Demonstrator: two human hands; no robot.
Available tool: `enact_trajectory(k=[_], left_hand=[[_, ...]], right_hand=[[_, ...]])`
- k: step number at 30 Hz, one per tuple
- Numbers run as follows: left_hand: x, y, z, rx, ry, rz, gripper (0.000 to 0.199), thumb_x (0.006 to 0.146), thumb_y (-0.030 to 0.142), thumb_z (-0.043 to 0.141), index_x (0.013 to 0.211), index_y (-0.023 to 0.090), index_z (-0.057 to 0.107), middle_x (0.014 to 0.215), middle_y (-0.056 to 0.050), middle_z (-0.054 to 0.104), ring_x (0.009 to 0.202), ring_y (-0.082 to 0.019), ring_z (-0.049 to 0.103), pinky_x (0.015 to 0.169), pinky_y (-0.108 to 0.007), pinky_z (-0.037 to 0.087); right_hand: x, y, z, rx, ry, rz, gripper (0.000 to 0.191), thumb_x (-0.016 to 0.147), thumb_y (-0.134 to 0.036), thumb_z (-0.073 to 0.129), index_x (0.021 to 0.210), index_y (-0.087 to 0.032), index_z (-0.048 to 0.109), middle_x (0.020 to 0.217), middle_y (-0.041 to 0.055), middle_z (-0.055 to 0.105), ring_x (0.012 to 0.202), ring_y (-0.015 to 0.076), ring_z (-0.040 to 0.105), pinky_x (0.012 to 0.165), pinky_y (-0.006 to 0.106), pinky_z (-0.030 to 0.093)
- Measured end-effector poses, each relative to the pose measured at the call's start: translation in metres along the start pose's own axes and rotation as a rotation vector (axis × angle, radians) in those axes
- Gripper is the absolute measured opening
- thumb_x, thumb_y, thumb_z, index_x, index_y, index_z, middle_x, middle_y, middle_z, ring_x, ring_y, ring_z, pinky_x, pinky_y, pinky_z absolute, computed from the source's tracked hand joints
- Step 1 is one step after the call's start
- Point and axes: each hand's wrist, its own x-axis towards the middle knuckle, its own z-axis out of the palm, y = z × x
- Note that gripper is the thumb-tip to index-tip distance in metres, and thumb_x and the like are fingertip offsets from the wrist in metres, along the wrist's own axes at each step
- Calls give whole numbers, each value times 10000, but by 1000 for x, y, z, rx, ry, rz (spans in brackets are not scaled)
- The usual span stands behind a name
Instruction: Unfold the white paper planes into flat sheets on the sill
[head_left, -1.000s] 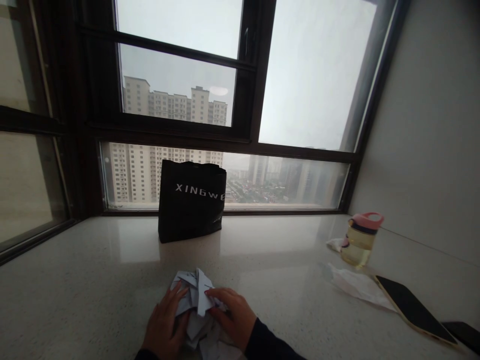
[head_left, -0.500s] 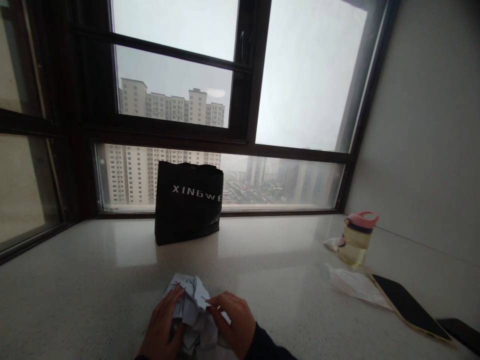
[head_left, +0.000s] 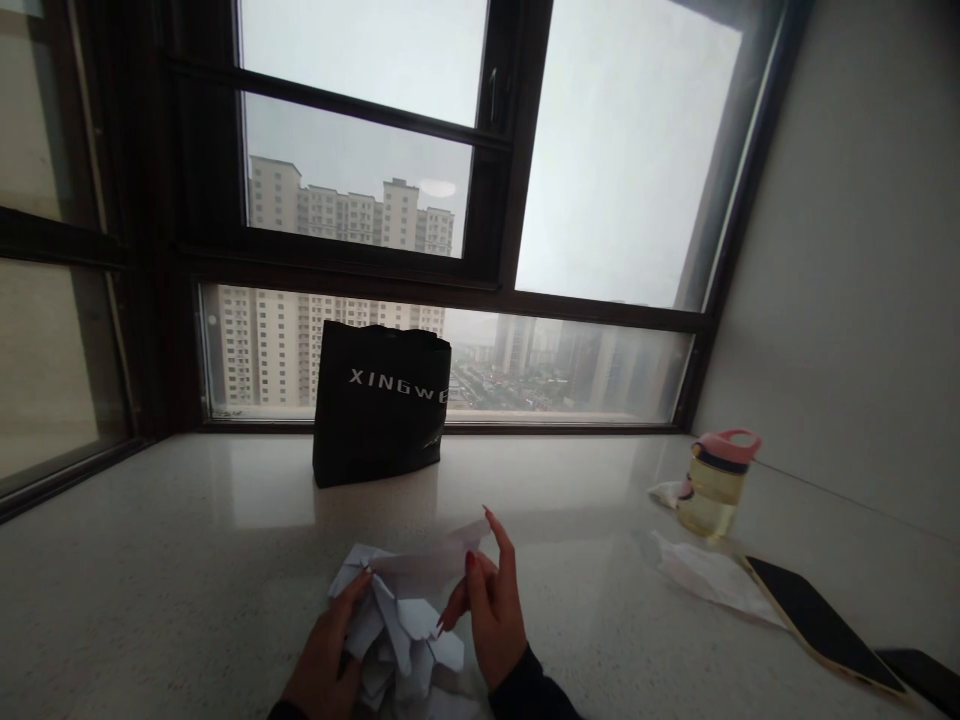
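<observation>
At the bottom of the head view, a heap of creased, folded white paper (head_left: pixel 409 640) lies on the counter. My left hand (head_left: pixel 326 640) is curled around the heap's left side, its fingertips pressing the upper edge. To the right, my right hand (head_left: pixel 491 610) is raised just above the paper. Its thumb and fingers hold the end of a pale, thin strip of paper (head_left: pixel 431 560), which is blurred and stretches back toward the left fingertips. How the strip joins the heap cannot be made out.
A black bag with white lettering (head_left: pixel 382 410) stands behind the paper by the window. On the right are a pink-lidded bottle (head_left: pixel 716 485), a crumpled tissue (head_left: pixel 716 580), a phone-like dark slab (head_left: pixel 821 620) and another dark object (head_left: pixel 919 675) on the pale counter (head_left: pixel 187 560).
My right hand has moved up and to the right, drawing out the pale strip. The heap looks more spread, with flaps lifted. My left hand stays at its left side.
</observation>
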Motion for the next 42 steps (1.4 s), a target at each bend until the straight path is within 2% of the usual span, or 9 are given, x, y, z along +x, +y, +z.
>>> enact_trajectory(k=[6, 9, 12, 17, 19, 21, 26, 35, 42], left_hand=[[9, -4, -13, -567, 21, -260, 616, 476, 68, 330, 1069, 176, 460, 1125, -37, 496, 1035, -194, 453, 925, -344, 302], [13, -9, -20, -855, 22, -333, 540, 485, 86, 391, 1007, 171, 499, 1106, -61, 518, 991, -222, 488, 866, -347, 373], [16, -7, -23, -982, 54, -391, 433, 520, 142, 467, 950, 155, 520, 1048, -94, 554, 963, -246, 504, 814, -347, 413], [13, 15, -16, -811, 146, -400, 371, 575, 188, 493, 945, 161, 487, 1000, -89, 562, 880, -201, 549, 794, -303, 413], [12, 24, -13, -750, 171, -383, 371, 574, 192, 468, 945, 171, 481, 1009, -85, 552, 841, -191, 564, 760, -291, 426], [12, 31, -12, -695, 171, -362, 358, 586, 215, 457, 941, 178, 481, 1009, -81, 551, 850, -189, 561, 733, -276, 438], [16, 34, -19, -526, 216, -247, 306, 688, 267, 373, 970, 176, 451, 1005, -71, 547, 912, -170, 529, 749, -268, 440], [18, 23, -46, 148, 412, 50, 427, 607, 179, 350, 1025, 173, 434, 1034, -57, 525, 969, -230, 463, 870, -353, 311], [0, 67, -9, 373, 107, 432, 285, 706, 237, 398, 962, 244, 523, 1066, -20, 545, 1024, -207, 434, 882, -353, 262]], right_hand=[[17, 30, -23, -316, -77, 65, 432, 795, -332, 355, 1191, -172, 285, 454, -63, 476, 368, 117, 461, 377, 221, 403], [25, 41, -33, -619, -25, -28, 251, 752, -313, 414, 929, -178, 529, 490, -27, 466, 481, 153, 487, 503, 287, 419], [27, 35, -35, -691, -17, -124, 244, 734, -316, 448, 904, -180, 558, 702, 48, 521, 698, 206, 497, 666, 363, 390], [8, 14, -19, -719, -476, -269, 580, 661, -452, 543, 1169, -217, 389, 1142, 86, 436, 1047, 246, 362, 862, 385, 282], [0, 10, -12, -733, -652, -263, 808, 515, -492, 643, 1213, -226, 333, 1197, 80, 403, 1070, 266, 342, 883, 392, 258], [-2, 10, -9, -723, -714, -224, 773, 493, -418, 677, 1183, -235, 379, 1150, 64, 460, 1020, 253, 402, 862, 374, 288], [7, 7, -11, -501, -486, -154, 312, 733, -212, 466, 1042, -199, 511, 966, 49, 583, 894, 182, 513, 772, 295, 387], [10, 9, -15, -337, -472, -254, 332, 811, -421, 353, 933, -234, 597, 935, 54, 599, 918, 195, 498, 808, 352, 361], [15, 27, -18, -448, -282, -8, 483, 809, -486, 279, 715, -172, 634, 681, 67, 605, 674, 192, 554, 662, 332, 417]])
